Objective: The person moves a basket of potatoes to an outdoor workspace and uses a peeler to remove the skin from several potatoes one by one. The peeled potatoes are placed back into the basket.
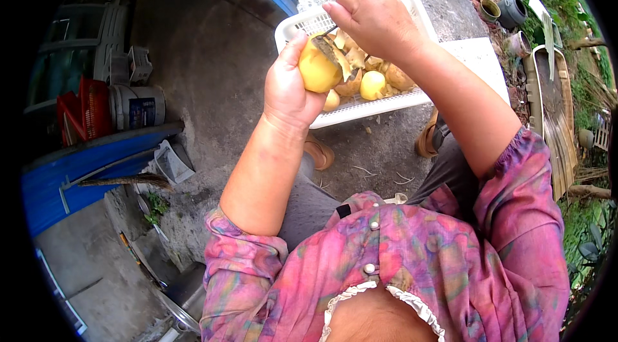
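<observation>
My left hand [290,84] cups a round, yellow, potato-like piece of produce [320,72], held up over the near left of a white plastic basket [360,110]. A strip of brown-skinned peel [340,59] hangs off its right side. Closed above it, my right hand [376,23] grips a thin dark tool [328,31] whose end meets the top of the yellow piece. The fingers hide most of that tool, so I cannot tell if it is a knife or a peeler. Inside the basket lie a smaller yellow piece [373,85], brownish pieces [400,77] and loose peelings.
A white flat surface [479,68] sits under the basket's right side. My shoes [320,152] are on the concrete below. To the left stand a white bucket [143,107], red containers [90,110] and a dustpan [172,162]. Pots [512,12] and a long trough [552,97] line the right.
</observation>
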The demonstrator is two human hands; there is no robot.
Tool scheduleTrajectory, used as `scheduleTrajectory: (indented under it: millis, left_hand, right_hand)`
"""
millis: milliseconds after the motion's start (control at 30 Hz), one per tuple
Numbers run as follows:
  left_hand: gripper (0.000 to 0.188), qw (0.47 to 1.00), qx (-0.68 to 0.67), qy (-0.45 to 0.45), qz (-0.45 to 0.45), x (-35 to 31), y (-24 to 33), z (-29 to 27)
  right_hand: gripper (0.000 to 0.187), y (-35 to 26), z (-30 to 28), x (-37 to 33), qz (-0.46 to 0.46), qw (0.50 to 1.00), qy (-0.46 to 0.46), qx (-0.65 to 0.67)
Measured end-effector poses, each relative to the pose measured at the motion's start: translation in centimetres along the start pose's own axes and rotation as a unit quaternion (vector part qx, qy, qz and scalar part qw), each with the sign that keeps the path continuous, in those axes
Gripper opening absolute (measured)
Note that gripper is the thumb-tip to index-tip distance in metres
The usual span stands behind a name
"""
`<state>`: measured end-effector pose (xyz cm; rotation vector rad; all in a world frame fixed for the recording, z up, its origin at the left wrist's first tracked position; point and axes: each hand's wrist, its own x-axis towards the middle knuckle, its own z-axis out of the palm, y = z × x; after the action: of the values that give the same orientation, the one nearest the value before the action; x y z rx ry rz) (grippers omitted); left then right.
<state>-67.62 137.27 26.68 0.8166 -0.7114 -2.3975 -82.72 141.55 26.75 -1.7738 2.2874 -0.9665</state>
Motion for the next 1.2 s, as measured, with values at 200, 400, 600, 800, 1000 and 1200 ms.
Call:
scheduleTrajectory:
  millis: [200, 400, 600, 800, 1000, 1200]
  left_hand:
    - [0.039, 0.992, 0.022, -0.121, -0.031, -0.1, 0.6, -0.9]
    - [0.045, 1.0, 0.003, -0.004, -0.004, 0.2, 0.2, -0.6]
    - [0.035, 0.996, 0.045, -0.076, 0.015, -0.2, -0.2, -0.5]
    - [0.039, 1.0, -0.012, 0.002, -0.014, 0.3, 0.1, -0.8]
    - [0.045, 0.998, -0.044, 0.027, -0.034, 0.1, -0.1, -0.2]
    - [0.041, 0.997, -0.035, 0.03, -0.058, -0.2, -0.3, 0.1]
  right_hand:
    - [0.043, 6.1, 0.3, 1.0, 0.072, 0.993, 0.067, -0.062]
    - [0.038, 0.4, -0.9, 0.4, 0.008, 0.999, 0.007, -0.033]
    - [0.038, 4.1, 0.9, 0.9, 0.092, 0.995, 0.015, -0.043]
    - [0.038, 5.0, -0.4, 1.4, 0.093, 0.996, 0.007, -0.011]
    - [0.033, -0.7, 0.3, -0.7, -0.117, 0.983, 0.03, -0.138]
    - [0.03, 1.4, 1.7, -0.1, -0.164, 0.962, 0.171, -0.138]
